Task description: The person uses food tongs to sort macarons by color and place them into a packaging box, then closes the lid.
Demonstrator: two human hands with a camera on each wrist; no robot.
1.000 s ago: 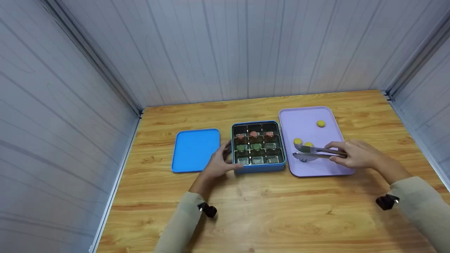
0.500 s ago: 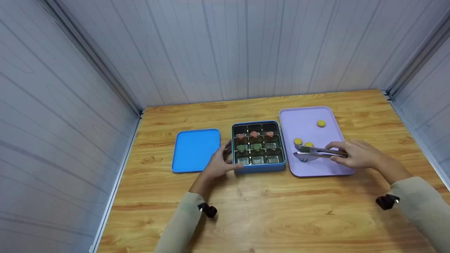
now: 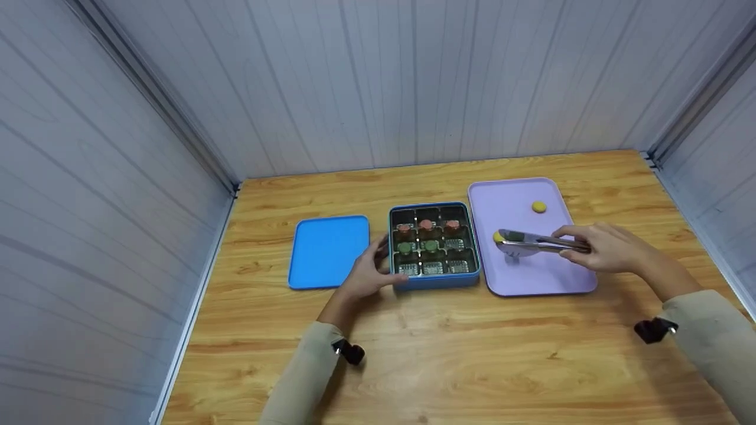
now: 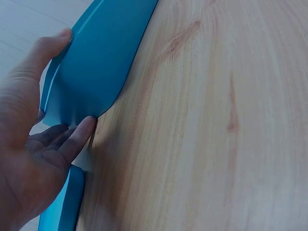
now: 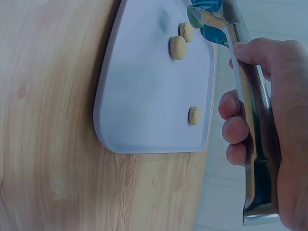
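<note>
A blue box (image 3: 434,281) with a dark grid insert holds pink and green pieces in several cells. My left hand (image 3: 366,271) grips its front left corner, thumb on the rim and fingers (image 4: 77,137) against the wall (image 4: 96,62). My right hand (image 3: 602,248) grips metal tongs (image 3: 531,242) over the purple tray (image 3: 543,277); the arms lie close together, tips near the tray's left edge. Three yellow pieces lie on the tray: one far (image 3: 538,206), two by the tongs' tips (image 5: 178,47). Whether the tips hold anything is unclear.
A blue lid (image 3: 328,251) lies flat to the left of the box. The wooden table (image 3: 472,354) is walled by grey panels at the back and both sides. Small black wrist cameras (image 3: 652,329) sit on both sleeves.
My right hand has lifted the tongs slightly up and away from me over the tray, and their arms have drawn closer. The left hand and box have not moved.
</note>
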